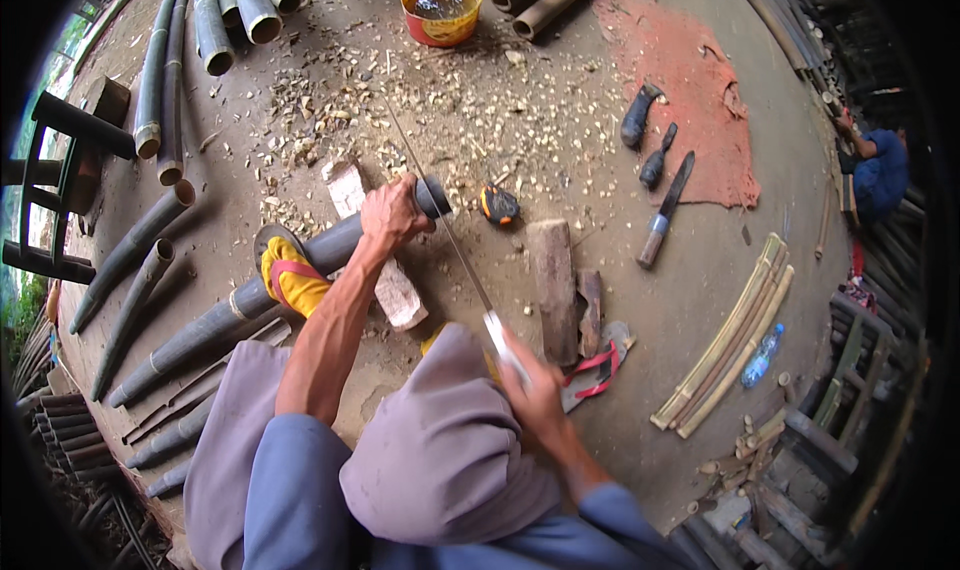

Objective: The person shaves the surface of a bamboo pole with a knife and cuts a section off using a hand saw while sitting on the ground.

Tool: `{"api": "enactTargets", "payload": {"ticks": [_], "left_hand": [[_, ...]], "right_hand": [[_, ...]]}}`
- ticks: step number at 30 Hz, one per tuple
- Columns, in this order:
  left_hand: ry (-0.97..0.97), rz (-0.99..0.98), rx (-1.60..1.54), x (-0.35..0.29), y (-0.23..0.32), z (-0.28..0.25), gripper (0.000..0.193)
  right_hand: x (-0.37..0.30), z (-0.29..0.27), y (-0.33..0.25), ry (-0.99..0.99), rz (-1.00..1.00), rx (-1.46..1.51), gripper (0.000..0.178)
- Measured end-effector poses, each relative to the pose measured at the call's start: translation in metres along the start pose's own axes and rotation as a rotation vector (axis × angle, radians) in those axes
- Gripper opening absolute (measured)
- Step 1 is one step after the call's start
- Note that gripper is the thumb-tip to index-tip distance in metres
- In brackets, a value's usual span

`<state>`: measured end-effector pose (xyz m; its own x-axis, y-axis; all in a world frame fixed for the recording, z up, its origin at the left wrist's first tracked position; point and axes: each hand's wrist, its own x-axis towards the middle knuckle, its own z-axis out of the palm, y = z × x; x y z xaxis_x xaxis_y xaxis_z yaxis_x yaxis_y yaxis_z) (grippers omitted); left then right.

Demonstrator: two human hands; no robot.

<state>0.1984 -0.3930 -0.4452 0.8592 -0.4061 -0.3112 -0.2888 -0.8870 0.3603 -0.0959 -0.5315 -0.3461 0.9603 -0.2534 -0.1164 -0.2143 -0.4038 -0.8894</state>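
My left hand [395, 213] is wrapped round a dark bamboo pole [190, 345] close to its cut end. The pole slants from the lower left up to the middle and rests across a pale wooden block [402, 298]. A foot in a yellow sock and flip-flop [292, 273] presses on the pole. In my right hand [535, 385] is the white handle of a handsaw [455, 238]. Its thin blade crosses the pole's end just right of my left hand; how deep it sits cannot be told. A black and orange tape measure [499, 204] lies right of the pole's end.
Bamboo poles [262, 20] lie at the upper left. A yellow-red bucket [441, 8] holds brownish liquid. Wood chips [450, 90] litter the ground. A knife [668, 210] lies by a red cloth [720, 120]. Split bamboo [725, 335] and another person [880, 175] are at right.
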Motion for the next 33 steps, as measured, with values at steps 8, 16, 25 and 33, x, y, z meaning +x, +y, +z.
{"api": "enactTargets", "payload": {"ticks": [8, 16, 25, 33], "left_hand": [[0.07, 0.003, 0.027, 0.001, 0.001, 0.025, 0.04], [0.015, -0.007, -0.002, -0.003, -0.004, 0.006, 0.049], [0.072, -0.002, 0.025, 0.006, 0.007, 0.016, 0.042], [0.05, -0.018, 0.002, -0.006, -0.001, 0.01, 0.042]], "right_hand": [[0.03, 0.009, 0.004, -0.019, 0.048, -0.005, 0.043], [-0.075, -0.031, 0.01, -0.008, 0.071, -0.052, 0.037], [0.088, 0.041, 0.002, 0.075, -0.005, 0.092, 0.041], [-0.101, -0.051, 0.005, -0.025, 0.081, -0.131, 0.038]]}}
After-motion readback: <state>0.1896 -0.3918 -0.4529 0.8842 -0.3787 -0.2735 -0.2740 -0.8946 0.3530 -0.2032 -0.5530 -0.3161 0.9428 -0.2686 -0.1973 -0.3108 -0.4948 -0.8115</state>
